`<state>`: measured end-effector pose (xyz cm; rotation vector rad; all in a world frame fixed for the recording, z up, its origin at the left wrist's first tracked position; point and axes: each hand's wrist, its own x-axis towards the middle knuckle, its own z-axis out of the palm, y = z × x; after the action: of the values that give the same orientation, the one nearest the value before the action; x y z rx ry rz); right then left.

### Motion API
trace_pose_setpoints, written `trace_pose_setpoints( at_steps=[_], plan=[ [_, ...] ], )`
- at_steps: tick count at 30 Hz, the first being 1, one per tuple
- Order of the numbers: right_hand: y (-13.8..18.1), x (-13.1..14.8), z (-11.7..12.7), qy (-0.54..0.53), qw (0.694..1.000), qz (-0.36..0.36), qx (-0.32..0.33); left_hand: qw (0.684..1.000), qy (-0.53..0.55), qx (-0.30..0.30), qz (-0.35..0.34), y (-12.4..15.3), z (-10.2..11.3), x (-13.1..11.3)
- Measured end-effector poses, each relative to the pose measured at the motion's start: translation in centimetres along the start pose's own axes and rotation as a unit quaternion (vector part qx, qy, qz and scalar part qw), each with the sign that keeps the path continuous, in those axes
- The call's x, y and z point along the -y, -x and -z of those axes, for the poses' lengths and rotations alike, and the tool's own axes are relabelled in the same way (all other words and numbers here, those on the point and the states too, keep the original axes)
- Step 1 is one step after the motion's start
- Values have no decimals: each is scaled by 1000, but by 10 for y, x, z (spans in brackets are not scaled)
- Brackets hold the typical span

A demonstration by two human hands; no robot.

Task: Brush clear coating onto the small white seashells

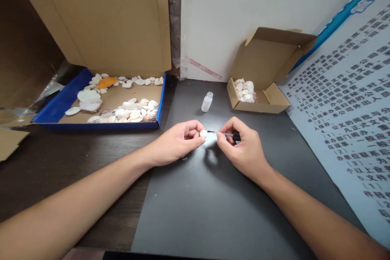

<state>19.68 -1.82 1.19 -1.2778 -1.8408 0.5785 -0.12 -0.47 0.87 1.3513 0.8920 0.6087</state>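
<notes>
My left hand (178, 141) is closed in a pinch on a small white shell (203, 133) just above the dark grey mat (213, 203). My right hand (242, 146) pinches a thin brush with a black cap (227, 134), and its tip touches the shell. A small clear bottle (207, 101) stands uncapped on the mat a little behind both hands.
A blue-edged cardboard tray (61, 105) at the back left holds several white shells and an orange one. A small open cardboard box (262, 101) with several shells sits at the back right. A printed poster (350, 109) leans along the right. A white wall stands behind.
</notes>
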Motion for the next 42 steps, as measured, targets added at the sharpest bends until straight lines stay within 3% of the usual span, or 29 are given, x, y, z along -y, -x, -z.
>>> trace_pose_setpoints(
  at_steps=[12, 26, 37, 42],
  plan=[
    [6, 6, -2, -33, 998, 41, 27, 998, -39, -44, -14, 1, -5, 2],
    [8, 8, -3, -57, 996, 50, 46, 993, -99, -55, -29, 1, -4, 3],
    [9, 6, -1, -70, 996, 41, 27, 996, -57, -65, -34, -1, -3, 0],
    [8, 3, -4, -76, 997, 15, 30, 998, -12, -41, -35, 0, -2, 0]
  ],
)
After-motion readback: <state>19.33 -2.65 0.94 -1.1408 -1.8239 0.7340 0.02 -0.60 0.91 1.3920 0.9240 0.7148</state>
